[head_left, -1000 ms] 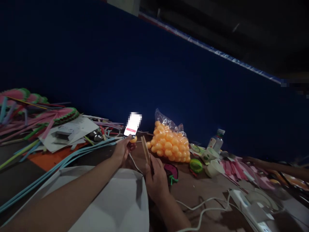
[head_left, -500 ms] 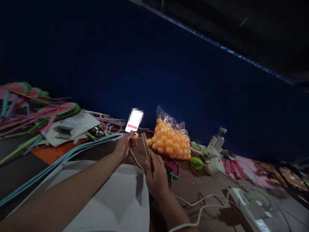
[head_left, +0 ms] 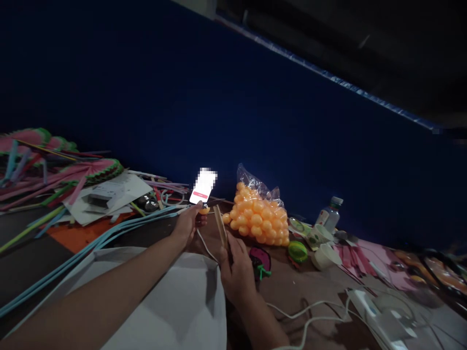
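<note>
- Head view: the left hand [head_left: 188, 224] curls around a small ball [head_left: 205, 209], orange below with a shiny dark top, gripping it between thumb and fingers.
- The ball is up towards the worktop's [head_left: 282, 287] back edge, just in front of a lit phone [head_left: 202, 189] that is tilted upright; I cannot tell whether the thumb touches the phone.
- The right hand [head_left: 238, 270] grasps a flat wooden strip [head_left: 220, 224], its far end pointing up, near the ball but apart from it.
- Right of the strip, by the back edge, a clear plastic bag [head_left: 257, 221] bulges with orange balls.
- Beside the right hand is a dark pink item [head_left: 263, 257] with a green tie, and farther right a yellow-green round thing [head_left: 297, 252].
- Next come a pale cup [head_left: 326, 256] and a capped clear bottle [head_left: 330, 217], towards the right edge.
- At the near right corner, a white power strip [head_left: 367, 306] lies among pale cables [head_left: 310, 323].
- Towards the left edge, pink-and-green fans [head_left: 98, 170] lie near a small box [head_left: 105, 194] on white paper [head_left: 136, 185].
- Light blue tubes [head_left: 109, 236] run from the middle to the near left corner, alongside a large white object [head_left: 175, 301] under the left forearm.
</note>
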Demonstrator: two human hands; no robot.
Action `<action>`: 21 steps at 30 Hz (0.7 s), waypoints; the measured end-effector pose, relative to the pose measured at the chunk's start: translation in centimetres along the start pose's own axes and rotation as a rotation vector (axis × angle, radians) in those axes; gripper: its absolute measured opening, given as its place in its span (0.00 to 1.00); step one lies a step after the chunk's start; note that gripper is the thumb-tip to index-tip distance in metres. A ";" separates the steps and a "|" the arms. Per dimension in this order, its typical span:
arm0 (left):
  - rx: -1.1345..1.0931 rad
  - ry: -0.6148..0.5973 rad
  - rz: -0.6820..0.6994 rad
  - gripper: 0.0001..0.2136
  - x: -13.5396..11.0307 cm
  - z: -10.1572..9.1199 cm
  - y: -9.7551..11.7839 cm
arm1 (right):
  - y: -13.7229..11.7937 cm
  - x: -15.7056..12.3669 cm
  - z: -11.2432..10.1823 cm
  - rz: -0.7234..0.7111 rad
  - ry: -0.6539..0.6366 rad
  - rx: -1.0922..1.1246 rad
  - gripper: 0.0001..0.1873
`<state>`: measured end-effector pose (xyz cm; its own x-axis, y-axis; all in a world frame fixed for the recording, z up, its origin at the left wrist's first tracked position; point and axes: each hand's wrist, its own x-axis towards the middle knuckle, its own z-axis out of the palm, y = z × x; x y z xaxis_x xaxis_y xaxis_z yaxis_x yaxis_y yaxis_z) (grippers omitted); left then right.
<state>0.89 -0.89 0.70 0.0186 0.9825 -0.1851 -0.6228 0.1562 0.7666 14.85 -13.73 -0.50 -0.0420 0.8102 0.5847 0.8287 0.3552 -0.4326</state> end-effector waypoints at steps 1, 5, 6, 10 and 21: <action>0.006 -0.001 -0.002 0.09 0.0 0.0 0.0 | 0.1 0.0 0.1 -0.001 0.000 -0.008 0.22; 0.033 0.026 -0.031 0.10 0.1 -0.2 -0.1 | 0.2 -0.2 0.3 -0.005 -0.025 -0.052 0.22; 0.024 0.019 -0.025 0.10 0.1 -0.2 -0.2 | 0.2 -0.2 0.3 -0.001 -0.024 -0.053 0.23; 0.044 0.004 -0.027 0.10 0.1 -0.3 -0.2 | -0.2 0.0 0.1 0.012 -0.038 -0.057 0.22; 0.060 0.023 -0.063 0.11 0.1 -0.2 -0.2 | 0.2 0.0 0.3 0.016 -0.029 -0.020 0.22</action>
<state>0.83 -0.85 0.41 0.0375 0.9681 -0.2477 -0.5731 0.2239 0.7883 14.82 -13.51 -0.75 -0.0445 0.8288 0.5577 0.8405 0.3329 -0.4275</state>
